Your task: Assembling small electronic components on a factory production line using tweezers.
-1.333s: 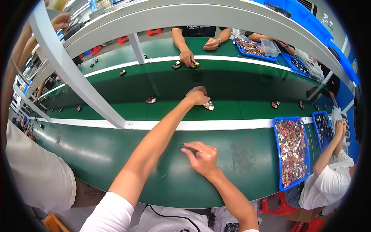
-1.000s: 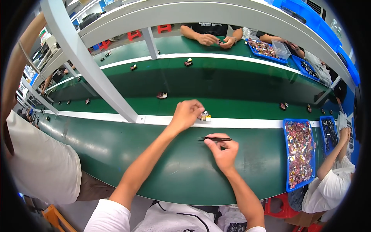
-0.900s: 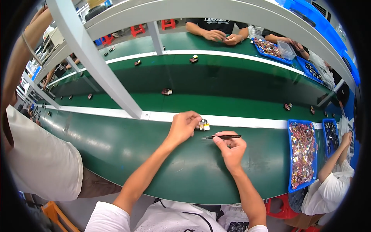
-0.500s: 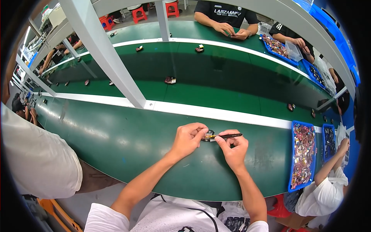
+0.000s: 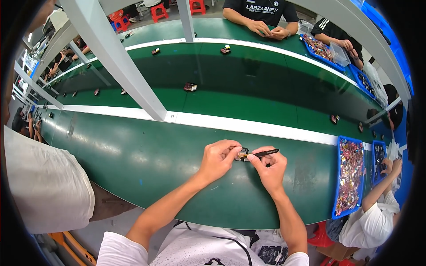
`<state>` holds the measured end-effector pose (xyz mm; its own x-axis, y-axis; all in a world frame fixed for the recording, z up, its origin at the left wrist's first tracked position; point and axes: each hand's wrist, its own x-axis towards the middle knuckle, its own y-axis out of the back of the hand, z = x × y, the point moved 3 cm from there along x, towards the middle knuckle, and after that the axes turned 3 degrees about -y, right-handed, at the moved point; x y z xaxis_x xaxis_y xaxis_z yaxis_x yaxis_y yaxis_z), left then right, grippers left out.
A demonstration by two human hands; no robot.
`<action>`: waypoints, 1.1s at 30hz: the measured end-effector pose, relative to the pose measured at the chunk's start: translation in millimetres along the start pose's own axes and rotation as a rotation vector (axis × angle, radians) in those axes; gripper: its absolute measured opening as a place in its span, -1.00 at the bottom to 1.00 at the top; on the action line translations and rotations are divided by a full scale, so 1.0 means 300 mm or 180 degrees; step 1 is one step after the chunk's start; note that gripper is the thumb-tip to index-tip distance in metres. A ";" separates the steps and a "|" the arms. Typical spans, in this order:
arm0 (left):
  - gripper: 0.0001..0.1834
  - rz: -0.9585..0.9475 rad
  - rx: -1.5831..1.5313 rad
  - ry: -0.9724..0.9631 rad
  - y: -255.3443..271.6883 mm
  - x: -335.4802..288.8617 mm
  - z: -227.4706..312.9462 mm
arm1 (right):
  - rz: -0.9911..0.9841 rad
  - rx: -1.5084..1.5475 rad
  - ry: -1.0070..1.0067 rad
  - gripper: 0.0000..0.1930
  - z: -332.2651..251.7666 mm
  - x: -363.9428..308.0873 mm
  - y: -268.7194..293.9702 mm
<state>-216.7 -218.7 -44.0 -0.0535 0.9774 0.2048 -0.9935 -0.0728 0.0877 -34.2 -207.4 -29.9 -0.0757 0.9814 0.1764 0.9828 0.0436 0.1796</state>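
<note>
My left hand [image 5: 220, 158] pinches the left edge of a small black housing [image 5: 242, 158] with bits of yellow and silver inside, low over the green workbench. Black tweezers [image 5: 266, 153] are gripped between the thumb and fingers of my right hand [image 5: 271, 167]. Their narrow end points left into the housing, and the wide end sticks out to the right. My fingertips cover part of the housing, so its fine details are hidden.
At right, a blue tray [image 5: 349, 177] holds many small reddish parts; a smaller blue tray [image 5: 378, 162] holds dark pieces. Beyond a white rail [image 5: 248, 130], a green conveyor carries scattered units [image 5: 190, 87]. A grey post [image 5: 120, 62] rises front left. Co-workers sit opposite and on both sides.
The tweezers' wide end has tipped up slightly, while both hands stay at the housing. Several conveyor units appear a little further left. A co-worker's hands at right have shifted by the smaller tray.
</note>
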 end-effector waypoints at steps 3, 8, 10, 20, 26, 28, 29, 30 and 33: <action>-0.88 -0.0017 0.0074 -0.0138 0.000 0.003 0.015 | -0.0050 0.0469 -0.0226 -0.88 0.013 0.005 0.007; -0.89 0.0039 0.0097 -0.0311 -0.002 0.002 0.016 | -0.0233 0.0973 -0.0488 -0.90 0.019 0.010 0.006; -0.89 0.0031 0.0120 -0.0316 0.000 0.001 0.015 | -0.0249 0.0977 -0.0535 -0.90 0.012 0.011 0.005; -0.75 -0.0357 -0.1111 0.0906 0.001 0.004 -0.018 | -0.0054 0.0771 -0.0147 -0.90 -0.020 -0.011 0.014; -0.72 -0.0336 -0.1380 0.0994 -0.003 -0.001 -0.020 | 0.0235 -0.0001 0.0563 -0.90 -0.044 -0.023 0.001; -0.72 -0.0331 -0.1373 0.0970 -0.001 -0.001 -0.019 | 0.0248 -0.0034 0.0645 -0.89 -0.047 -0.024 -0.001; -0.72 -0.0329 -0.1374 0.0971 -0.001 -0.001 -0.018 | 0.0235 -0.0059 0.0653 -0.89 -0.047 -0.023 0.000; -0.73 -0.0316 -0.1379 0.0965 0.000 -0.001 -0.015 | 0.0222 -0.0085 0.0662 -0.88 -0.047 -0.022 0.000; -0.75 -0.0288 -0.1363 0.0915 0.002 -0.001 -0.014 | 0.0171 -0.0123 0.0664 -0.88 -0.043 -0.021 0.005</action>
<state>-217.7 -218.4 -48.2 0.0687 0.9954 -0.0662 -0.9444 0.0435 -0.3260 -34.4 -215.9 -18.3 -0.0606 0.9220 0.3824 0.9795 -0.0189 0.2008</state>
